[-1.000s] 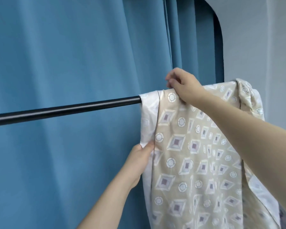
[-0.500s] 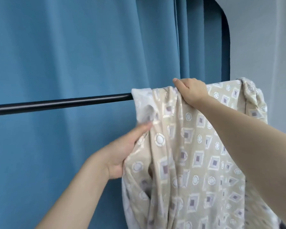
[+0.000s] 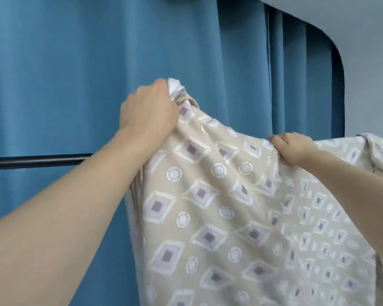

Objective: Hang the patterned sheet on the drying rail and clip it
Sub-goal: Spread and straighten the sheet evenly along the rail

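Sheet (image 3: 219, 217) hangs partly over the rail (image 3: 35, 161) on the right side, while its left corner is bunched tight in my left hand (image 3: 150, 115), lifted above the rail in front of the curtain (image 3: 75, 62). My right hand (image 3: 294, 147) pinches the top fold down where the rail should run beneath. I judge the risk is pulling left too hard: the draped part could drag off under my right hand, or the heavier front could slide the sheet down. No clip shows.
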Demonstrator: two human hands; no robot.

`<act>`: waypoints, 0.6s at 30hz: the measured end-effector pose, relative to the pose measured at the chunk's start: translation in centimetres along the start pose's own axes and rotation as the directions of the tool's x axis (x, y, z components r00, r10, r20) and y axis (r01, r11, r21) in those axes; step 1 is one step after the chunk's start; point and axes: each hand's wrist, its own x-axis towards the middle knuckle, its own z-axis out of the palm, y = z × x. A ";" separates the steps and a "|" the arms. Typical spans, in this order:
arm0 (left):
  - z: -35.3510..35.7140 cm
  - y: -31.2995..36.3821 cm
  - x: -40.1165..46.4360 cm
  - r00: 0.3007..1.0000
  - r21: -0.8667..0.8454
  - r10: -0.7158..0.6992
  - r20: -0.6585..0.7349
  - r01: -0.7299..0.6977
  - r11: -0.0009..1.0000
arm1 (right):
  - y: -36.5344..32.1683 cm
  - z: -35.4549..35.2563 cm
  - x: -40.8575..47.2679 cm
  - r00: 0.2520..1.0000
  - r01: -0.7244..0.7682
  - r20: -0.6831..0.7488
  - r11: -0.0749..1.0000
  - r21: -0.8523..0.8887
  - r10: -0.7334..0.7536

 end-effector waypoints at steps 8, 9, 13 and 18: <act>6.2 -1.3 1.2 0.811 0.120 -0.144 0.567 0.092 0.989 | -9.5 -3.3 -1.3 0.984 0.056 0.117 0.857 0.512 -0.135; 5.7 -0.9 1.0 0.818 0.100 -0.130 0.560 0.089 0.991 | -11.4 -3.4 -1.9 0.974 0.063 0.133 0.785 0.617 -0.182; 4.5 -0.5 0.9 0.816 0.020 -0.105 0.568 0.114 0.993 | -17.5 -2.9 -2.8 0.914 0.070 0.284 0.801 0.594 -0.291; 4.1 -3.3 1.8 0.782 -0.348 -0.265 0.564 0.516 0.783 | -19.6 -2.7 -2.9 0.900 0.074 0.353 0.889 0.453 -0.255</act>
